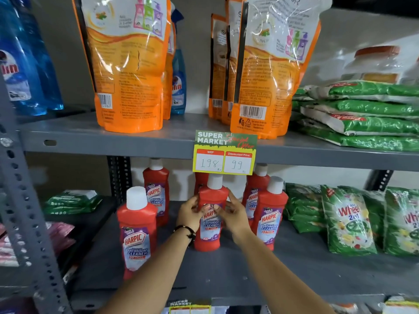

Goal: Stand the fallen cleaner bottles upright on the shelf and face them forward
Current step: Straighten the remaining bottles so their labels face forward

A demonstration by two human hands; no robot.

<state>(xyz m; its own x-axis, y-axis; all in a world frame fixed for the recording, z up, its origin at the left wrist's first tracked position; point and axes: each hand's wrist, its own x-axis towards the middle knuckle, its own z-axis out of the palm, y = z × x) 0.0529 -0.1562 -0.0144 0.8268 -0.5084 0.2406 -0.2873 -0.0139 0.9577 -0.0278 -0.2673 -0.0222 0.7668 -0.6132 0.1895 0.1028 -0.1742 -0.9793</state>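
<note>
Front-left bottle [136,232]: stood upright on the shelf [226,275], label forward.
Left hand [190,211]: clamped on the middle bottle [210,214], mid-shelf.
Right hand [233,214]: closed on the same bottle.
Risk: right-hand bottles [269,214] could be toppled by a wrist brushing them during turning.

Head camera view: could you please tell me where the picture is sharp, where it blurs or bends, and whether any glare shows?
Head view: sharpest at centre, where the price tag and the held red bottle's label read clearly between both hands; the blue bottles at far left are soft; the shelf upright leans with wide-angle distortion; glare streaks the orange pouches.
</note>
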